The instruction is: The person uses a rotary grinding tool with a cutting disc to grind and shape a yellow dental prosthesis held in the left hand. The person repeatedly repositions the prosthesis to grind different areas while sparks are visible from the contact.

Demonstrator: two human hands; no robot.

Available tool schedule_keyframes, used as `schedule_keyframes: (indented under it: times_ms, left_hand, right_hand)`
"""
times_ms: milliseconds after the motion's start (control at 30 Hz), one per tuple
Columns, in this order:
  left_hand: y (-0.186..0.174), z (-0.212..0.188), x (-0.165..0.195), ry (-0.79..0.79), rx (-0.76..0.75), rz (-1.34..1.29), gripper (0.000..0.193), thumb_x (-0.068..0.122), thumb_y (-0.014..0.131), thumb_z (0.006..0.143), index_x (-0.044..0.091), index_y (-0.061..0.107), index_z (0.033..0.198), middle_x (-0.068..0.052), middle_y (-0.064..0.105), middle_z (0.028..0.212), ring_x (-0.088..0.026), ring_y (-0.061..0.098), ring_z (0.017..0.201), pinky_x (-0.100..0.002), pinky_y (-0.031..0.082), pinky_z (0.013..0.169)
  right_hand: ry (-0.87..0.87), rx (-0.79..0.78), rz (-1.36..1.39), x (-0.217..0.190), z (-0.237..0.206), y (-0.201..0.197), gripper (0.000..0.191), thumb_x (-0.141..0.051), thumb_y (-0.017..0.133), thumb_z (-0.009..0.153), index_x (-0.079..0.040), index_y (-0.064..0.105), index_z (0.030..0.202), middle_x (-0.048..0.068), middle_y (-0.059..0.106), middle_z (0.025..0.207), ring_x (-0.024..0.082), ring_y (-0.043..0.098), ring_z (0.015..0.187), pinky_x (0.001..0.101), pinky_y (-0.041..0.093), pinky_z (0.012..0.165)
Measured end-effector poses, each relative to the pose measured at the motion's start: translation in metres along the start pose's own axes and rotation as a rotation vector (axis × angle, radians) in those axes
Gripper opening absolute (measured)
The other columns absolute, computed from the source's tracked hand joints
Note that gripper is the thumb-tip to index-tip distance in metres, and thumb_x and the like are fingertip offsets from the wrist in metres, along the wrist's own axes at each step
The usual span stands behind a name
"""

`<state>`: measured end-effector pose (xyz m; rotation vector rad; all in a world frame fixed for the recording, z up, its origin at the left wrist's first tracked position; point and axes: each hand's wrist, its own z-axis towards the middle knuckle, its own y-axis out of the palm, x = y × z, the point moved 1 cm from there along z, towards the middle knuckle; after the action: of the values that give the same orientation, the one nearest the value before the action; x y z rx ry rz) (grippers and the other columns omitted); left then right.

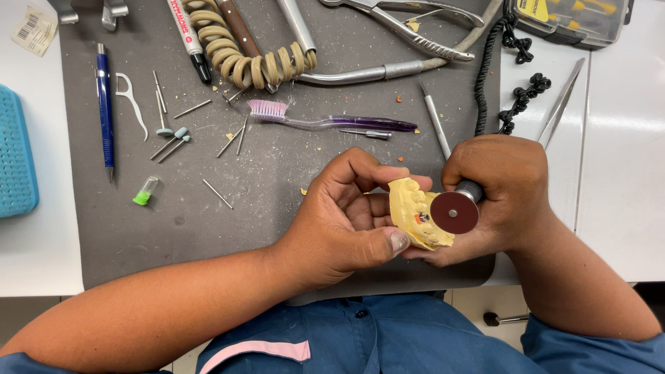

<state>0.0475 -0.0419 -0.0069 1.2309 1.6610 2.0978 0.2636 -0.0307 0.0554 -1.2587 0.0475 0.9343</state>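
My left hand (pixel 346 215) grips a yellow plaster dental cast (pixel 410 208) between thumb and fingers, its teeth facing right. A small orange spot marks one tooth. My right hand (pixel 502 190) is closed around a rotary handpiece (pixel 470 190) whose dark red round disc (pixel 454 212) sits right against the cast's teeth. Both hands hover over the near edge of a grey work mat (pixel 208 208).
On the mat lie a purple toothbrush (pixel 332 121), several loose burs (pixel 218 194), a blue pen (pixel 105 111), a white floss pick (pixel 131 104), a green-capped vial (pixel 145 192), a coiled beige cable (pixel 235 52), metal pliers (pixel 409 24). A blue tray (pixel 15 152) sits left, tweezers (pixel 561 104) right.
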Motion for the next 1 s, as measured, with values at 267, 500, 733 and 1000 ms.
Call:
schedule_keyframes:
  times_ms: [267,500,733,1000]
  left_hand:
    - [0.0011,0.0002,-0.0007,-0.004,0.01,-0.005,0.046,-0.002,0.074,0.092,0.004,0.048,0.13,-0.025,0.055,0.145,-0.029,0.061,0.133,-0.049,0.057,0.115]
    - [0.0017,0.0009,-0.0004,-0.008,0.008,-0.008,0.046,-0.003,0.073,0.092,0.004,0.048,0.13,-0.025,0.055,0.145,-0.029,0.061,0.133,-0.049,0.058,0.112]
    - [0.001,0.0008,-0.0003,-0.002,-0.004,0.013,0.046,-0.003,0.072,0.093,0.004,0.047,0.13,-0.025,0.054,0.146,-0.029,0.061,0.134,-0.049,0.058,0.114]
    - [0.0007,0.0002,-0.0018,0.003,-0.007,0.012,0.045,-0.001,0.073,0.094,0.004,0.047,0.13,-0.025,0.054,0.146,-0.028,0.061,0.133,-0.049,0.057,0.115]
  right_hand:
    - [-0.005,0.001,-0.002,-0.0021,0.0015,0.0011,0.065,-0.063,0.089,0.056,-0.012,0.049,0.062,-0.001,0.047,0.051,0.013,0.051,0.045,0.0271,0.035,0.044]
    - [-0.024,0.001,-0.004,-0.0013,0.0019,0.0001,0.065,-0.064,0.088,0.057,-0.011,0.05,0.064,0.0,0.048,0.053,0.013,0.051,0.047,0.0272,0.035,0.046]
    - [-0.018,0.002,-0.008,-0.0017,0.0005,0.0009,0.064,-0.063,0.088,0.059,-0.012,0.049,0.064,0.001,0.048,0.053,0.014,0.051,0.047,0.0276,0.035,0.046]
    - [-0.01,0.0,-0.01,-0.0024,0.0005,0.0011,0.063,-0.063,0.087,0.059,-0.012,0.049,0.064,0.0,0.048,0.053,0.013,0.051,0.047,0.0274,0.035,0.046]
